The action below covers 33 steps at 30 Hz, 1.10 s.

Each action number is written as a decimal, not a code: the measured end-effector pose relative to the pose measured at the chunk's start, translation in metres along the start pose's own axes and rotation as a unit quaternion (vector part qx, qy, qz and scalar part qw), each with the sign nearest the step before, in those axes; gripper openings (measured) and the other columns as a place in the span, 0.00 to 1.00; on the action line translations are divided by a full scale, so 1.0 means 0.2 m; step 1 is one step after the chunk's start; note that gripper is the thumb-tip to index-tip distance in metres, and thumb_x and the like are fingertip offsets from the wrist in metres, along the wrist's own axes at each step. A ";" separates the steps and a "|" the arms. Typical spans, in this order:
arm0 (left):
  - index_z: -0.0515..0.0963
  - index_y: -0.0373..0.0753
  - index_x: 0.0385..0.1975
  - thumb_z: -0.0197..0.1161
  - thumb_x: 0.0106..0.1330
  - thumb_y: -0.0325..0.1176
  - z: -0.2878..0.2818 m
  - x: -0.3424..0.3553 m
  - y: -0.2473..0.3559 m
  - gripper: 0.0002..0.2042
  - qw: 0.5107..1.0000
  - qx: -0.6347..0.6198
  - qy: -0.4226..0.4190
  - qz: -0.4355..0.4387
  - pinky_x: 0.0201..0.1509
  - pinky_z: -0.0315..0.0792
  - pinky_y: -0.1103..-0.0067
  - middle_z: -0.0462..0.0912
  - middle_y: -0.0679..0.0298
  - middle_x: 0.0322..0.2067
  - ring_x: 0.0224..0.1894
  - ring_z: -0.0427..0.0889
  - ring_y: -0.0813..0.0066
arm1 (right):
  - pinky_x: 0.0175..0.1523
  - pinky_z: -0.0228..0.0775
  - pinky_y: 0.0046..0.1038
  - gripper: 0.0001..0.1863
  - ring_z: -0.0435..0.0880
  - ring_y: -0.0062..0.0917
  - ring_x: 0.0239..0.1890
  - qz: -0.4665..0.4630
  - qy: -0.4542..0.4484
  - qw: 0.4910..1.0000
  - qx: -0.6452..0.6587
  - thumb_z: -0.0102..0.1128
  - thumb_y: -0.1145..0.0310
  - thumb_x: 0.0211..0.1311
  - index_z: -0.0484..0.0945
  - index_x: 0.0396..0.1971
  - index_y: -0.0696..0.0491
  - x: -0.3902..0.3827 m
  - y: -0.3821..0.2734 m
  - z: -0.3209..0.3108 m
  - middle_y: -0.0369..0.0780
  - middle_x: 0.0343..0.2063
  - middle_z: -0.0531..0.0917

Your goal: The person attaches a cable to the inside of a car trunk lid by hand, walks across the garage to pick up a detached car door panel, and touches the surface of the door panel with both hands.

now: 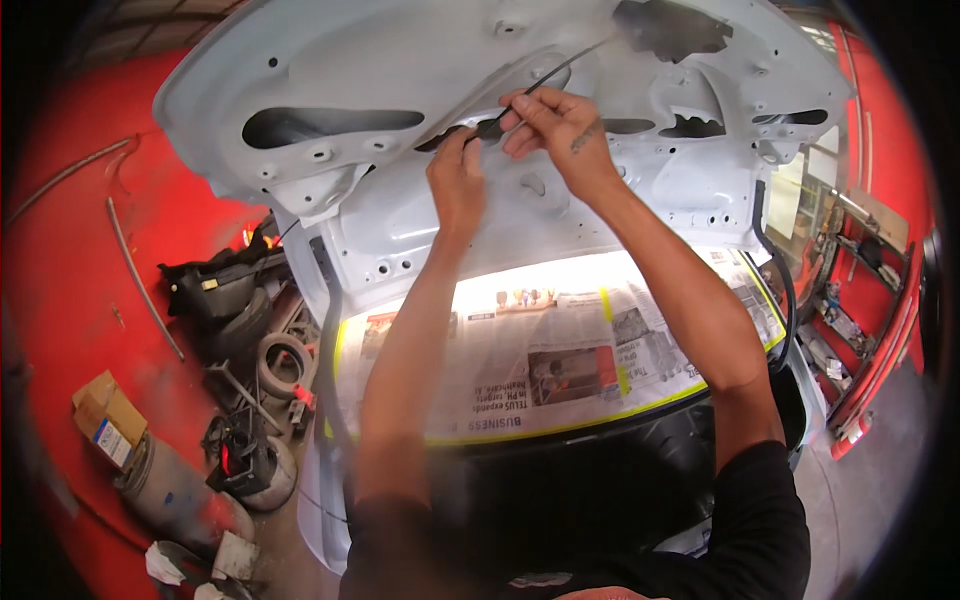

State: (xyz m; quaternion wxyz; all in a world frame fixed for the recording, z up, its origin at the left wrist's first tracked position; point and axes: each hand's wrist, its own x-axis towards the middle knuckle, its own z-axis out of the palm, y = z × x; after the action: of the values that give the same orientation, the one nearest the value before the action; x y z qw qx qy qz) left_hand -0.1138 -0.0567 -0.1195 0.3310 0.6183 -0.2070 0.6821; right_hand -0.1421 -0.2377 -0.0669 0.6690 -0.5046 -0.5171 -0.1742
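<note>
While both hands (458, 185) (560, 125) pinch it, a cord (562, 69) (thin, dark) slants upward.

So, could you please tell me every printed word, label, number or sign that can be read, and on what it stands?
Newspaper sheets: upside-down headlines are readable, though I won't copy them; the rest is too small.
Cardboard box: blue-and-white label, too small to read.

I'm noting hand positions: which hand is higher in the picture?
The right hand, pinching the thin dark strip; the left hand is lower, at the strip's lower part.
</note>
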 end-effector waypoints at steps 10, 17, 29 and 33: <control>0.83 0.30 0.45 0.62 0.71 0.24 0.07 -0.03 0.17 0.08 0.993 -0.091 -0.004 -0.073 0.44 0.75 0.73 0.87 0.51 0.36 0.34 0.83 0.63 | 0.39 0.79 0.24 0.16 0.86 0.23 0.30 0.006 -0.014 1.000 -0.002 0.57 0.67 0.75 0.81 0.50 0.65 0.00 -0.04 -0.06 0.39 0.32 0.84; 0.83 0.29 0.43 0.64 0.70 0.23 0.01 0.01 0.31 0.06 0.992 -0.094 0.001 -0.088 0.41 0.74 0.77 0.86 0.56 0.33 0.32 0.79 0.74 | 0.38 0.80 0.23 0.16 0.86 0.22 0.30 -0.004 -0.005 1.000 0.028 0.57 0.68 0.75 0.80 0.50 0.66 -0.01 -0.09 0.00 0.39 0.33 0.85; 0.84 0.28 0.41 0.64 0.70 0.23 -0.12 0.11 0.52 0.06 0.983 -0.156 0.044 -0.083 0.39 0.74 0.81 0.87 0.61 0.33 0.34 0.82 0.79 | 0.35 0.79 0.24 0.15 0.84 0.19 0.30 -0.043 -0.053 0.993 -0.098 0.58 0.68 0.72 0.82 0.50 0.63 -0.05 -0.15 0.06 0.37 0.37 0.85; 0.83 0.26 0.41 0.65 0.70 0.24 -0.16 0.15 0.54 0.07 0.983 -0.156 0.029 -0.091 0.40 0.75 0.82 0.88 0.59 0.32 0.35 0.84 0.79 | 0.35 0.78 0.23 0.15 0.84 0.20 0.31 -0.053 -0.048 0.990 -0.121 0.57 0.68 0.73 0.81 0.52 0.62 -0.07 -0.16 0.06 0.38 0.38 0.85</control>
State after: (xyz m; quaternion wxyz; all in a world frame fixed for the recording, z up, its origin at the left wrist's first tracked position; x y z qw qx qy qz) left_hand -0.2139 -0.1038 -0.0814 0.4897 0.5551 -0.2442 0.6265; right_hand -0.1780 -0.2448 -0.0635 0.5671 -0.5620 -0.5494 -0.2463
